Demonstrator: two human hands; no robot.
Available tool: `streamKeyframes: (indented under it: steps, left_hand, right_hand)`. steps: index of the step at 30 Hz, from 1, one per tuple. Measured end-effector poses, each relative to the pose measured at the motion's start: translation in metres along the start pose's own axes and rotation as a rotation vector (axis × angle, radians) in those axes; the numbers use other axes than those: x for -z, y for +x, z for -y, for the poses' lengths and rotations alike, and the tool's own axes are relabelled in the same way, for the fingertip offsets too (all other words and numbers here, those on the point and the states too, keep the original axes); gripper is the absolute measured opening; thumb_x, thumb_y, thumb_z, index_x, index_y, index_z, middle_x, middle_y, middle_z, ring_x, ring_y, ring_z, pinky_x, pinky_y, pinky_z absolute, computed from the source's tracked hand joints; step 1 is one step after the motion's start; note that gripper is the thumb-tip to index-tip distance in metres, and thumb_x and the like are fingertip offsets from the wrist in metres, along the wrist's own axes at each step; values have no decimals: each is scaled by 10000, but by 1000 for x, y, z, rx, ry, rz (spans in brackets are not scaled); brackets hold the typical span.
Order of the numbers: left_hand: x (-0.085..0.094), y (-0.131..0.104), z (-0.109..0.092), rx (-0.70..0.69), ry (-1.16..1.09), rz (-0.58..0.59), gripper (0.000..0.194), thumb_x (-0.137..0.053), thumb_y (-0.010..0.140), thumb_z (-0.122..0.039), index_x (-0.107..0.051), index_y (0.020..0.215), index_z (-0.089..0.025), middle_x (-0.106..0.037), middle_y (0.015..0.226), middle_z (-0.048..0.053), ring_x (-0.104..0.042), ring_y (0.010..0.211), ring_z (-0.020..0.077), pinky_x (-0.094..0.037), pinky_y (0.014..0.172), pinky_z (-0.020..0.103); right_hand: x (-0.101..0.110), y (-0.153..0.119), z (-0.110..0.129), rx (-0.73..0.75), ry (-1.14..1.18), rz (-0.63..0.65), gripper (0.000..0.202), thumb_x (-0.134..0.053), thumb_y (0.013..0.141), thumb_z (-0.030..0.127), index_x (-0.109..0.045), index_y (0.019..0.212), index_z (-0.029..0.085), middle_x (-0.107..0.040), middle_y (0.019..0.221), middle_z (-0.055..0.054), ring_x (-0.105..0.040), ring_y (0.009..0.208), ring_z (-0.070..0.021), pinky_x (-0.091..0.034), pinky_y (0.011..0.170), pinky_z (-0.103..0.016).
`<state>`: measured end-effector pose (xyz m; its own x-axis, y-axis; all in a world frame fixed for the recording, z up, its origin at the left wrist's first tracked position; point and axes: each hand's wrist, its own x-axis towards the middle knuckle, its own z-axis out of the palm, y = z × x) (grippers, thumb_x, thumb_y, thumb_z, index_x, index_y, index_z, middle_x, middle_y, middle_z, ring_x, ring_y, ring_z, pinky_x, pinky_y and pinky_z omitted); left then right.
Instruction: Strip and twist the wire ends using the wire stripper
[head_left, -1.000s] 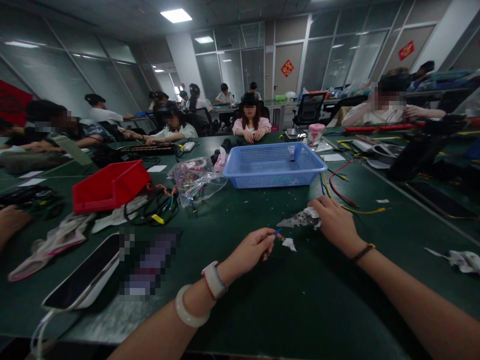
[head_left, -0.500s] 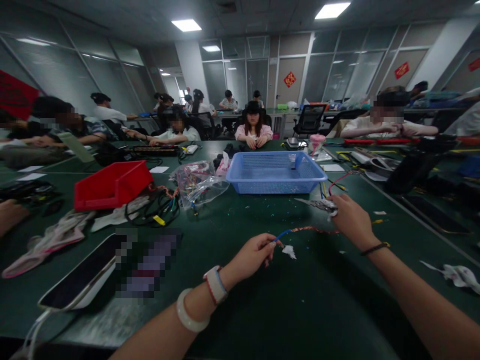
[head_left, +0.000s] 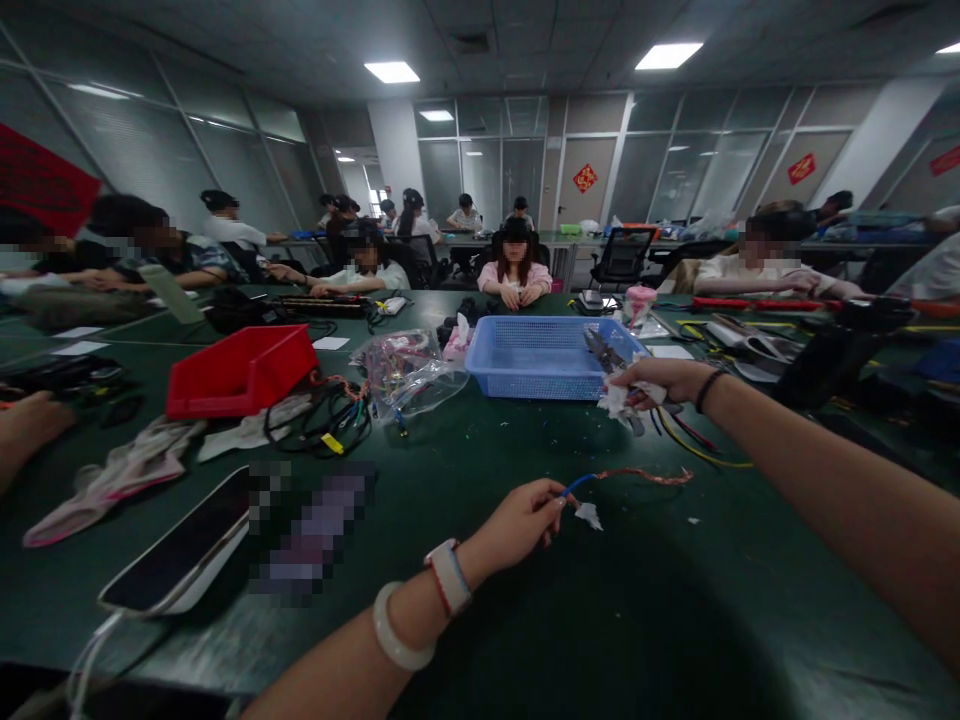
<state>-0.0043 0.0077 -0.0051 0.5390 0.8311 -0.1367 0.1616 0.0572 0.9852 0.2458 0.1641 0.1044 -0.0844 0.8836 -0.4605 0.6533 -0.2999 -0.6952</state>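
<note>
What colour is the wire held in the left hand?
The wire is blue near the left hand, copper-coloured beyond; the head view shows it.

Wire (head_left: 578, 484): blue insul., bare end coppery-orange. Pliers (head_left: 603, 350): dull silver-grey; tissue (head_left: 619, 399) by them wht. Counter (head_left: 637, 620): dk grn, plain. Basket (head_left: 525, 385): lt blue w/ mesh patt. Bin (head_left: 217, 385): solid red. Glove (head_left: 120, 482): off-wht w/ pink edging. Phone (head_left: 180, 540): blk screen, pale rim. Watch strap (head_left: 448, 577): wht w/ red + blue edges. Bangle (head_left: 385, 632): milky wht. Wristband (head_left: 706, 384): blk. Cable tag (head_left: 332, 443): bright yel. Door poster (head_left: 585, 178): red w/ gold chars.
</note>
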Motion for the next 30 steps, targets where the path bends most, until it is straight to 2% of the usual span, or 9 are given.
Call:
streamKeyframes:
  steps: [3, 5, 8, 14, 17, 22, 27, 30]
  left_hand:
    - [0, 0, 0, 3, -6, -7, 230, -422, 926, -232, -576, 1068, -137, -493, 719, -27, -471, 584, 81, -405, 561, 211]
    - [-1, 0, 0, 6, -7, -13, 223, -429, 921, -221, -582, 1059, -137, -498, 717, -26, -475, 588, 83, -407, 564, 213]
    - [-2, 0, 0, 8, -17, -22, 213, -442, 913, -212, -588, 1049, -139, -509, 725, -22, -482, 598, 88, -411, 571, 220]
    - [-2, 4, 3, 12, -79, -30, 178, -440, 918, -203, -564, 1027, -137, -503, 726, -24, -475, 593, 80, -408, 574, 213]
    - [-2, 6, 5, 22, -90, -34, 172, -428, 925, -202, -555, 1024, -140, -498, 720, -28, -473, 592, 79, -404, 574, 213]
    - [-2, 5, 4, 29, -102, -43, 167, -425, 925, -202, -551, 1016, -140, -495, 726, -27, -478, 608, 83, -406, 586, 218]
    - [-2, 5, 3, 20, -138, -51, 156, -416, 915, -169, -545, 997, -139, -475, 698, -37, -452, 573, 79, -380, 563, 216]
    - [-1, 5, 2, 11, -166, -59, 155, -427, 905, -157, -556, 989, -137, -435, 662, -55, -399, 526, 66, -337, 541, 211]
  right_hand:
    - [-1, 2, 3, -25, 158, 106, 101, -489, 883, 159, -577, 913, 121, -706, 839, -106, -689, 703, -149, -563, 568, -227]
    - [-3, 2, 2, -16, 332, 116, 125, -465, 885, 119, -561, 965, 130, -713, 865, -106, -703, 744, -161, -582, 591, -245]
    - [-10, 0, -3, 56, 481, 21, 137, -471, 870, 74, -554, 964, 130, -714, 853, -112, -705, 695, -166, -590, 578, -252]
    - [-26, -17, -17, 201, 460, -91, 141, -569, 827, 74, -567, 943, 154, -712, 825, -69, -684, 629, -159, -585, 527, -252]
    - [-23, -20, -13, 155, 474, -72, 145, -558, 837, 85, -564, 961, 161, -713, 822, -74, -687, 629, -167, -571, 494, -247]
    - [-9, -9, -5, 15, 638, 25, 82, -485, 901, 146, -555, 942, 136, -688, 746, -60, -688, 650, -139, -569, 558, -218]
    - [-21, 2, -18, -30, 668, 21, 89, -450, 918, 146, -533, 890, 130, -637, 640, -29, -662, 579, -123, -569, 562, -218]
    - [-28, 0, -27, -6, 674, -5, 51, -480, 905, 154, -526, 919, 137, -661, 699, -50, -665, 595, -131, -568, 542, -220]
